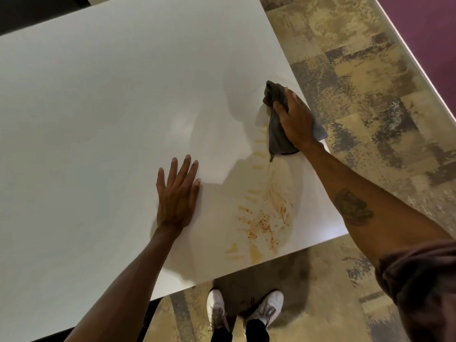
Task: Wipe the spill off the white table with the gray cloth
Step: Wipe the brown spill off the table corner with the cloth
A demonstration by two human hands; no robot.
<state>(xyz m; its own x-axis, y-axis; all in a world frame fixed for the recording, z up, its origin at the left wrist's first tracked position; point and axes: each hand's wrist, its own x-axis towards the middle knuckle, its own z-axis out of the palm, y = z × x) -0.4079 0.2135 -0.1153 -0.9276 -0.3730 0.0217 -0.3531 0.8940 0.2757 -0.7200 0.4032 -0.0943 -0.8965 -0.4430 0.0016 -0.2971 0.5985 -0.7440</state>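
My right hand (294, 119) presses a crumpled gray cloth (277, 134) onto the white table (98, 107), close to its right edge. An orange-brown spill (265, 218) is smeared over the table's near right corner, with yellowish streaks running up toward the cloth. The cloth sits at the far end of those streaks. My left hand (177, 193) lies flat on the table, fingers spread, to the left of the spill and holding nothing.
The table's right edge runs just beyond the cloth and its near edge lies below the spill. Patterned tan carpet (357, 82) surrounds the table. My white shoes (244, 309) stand at the near edge. A purple wall (429, 33) rises at the far right.
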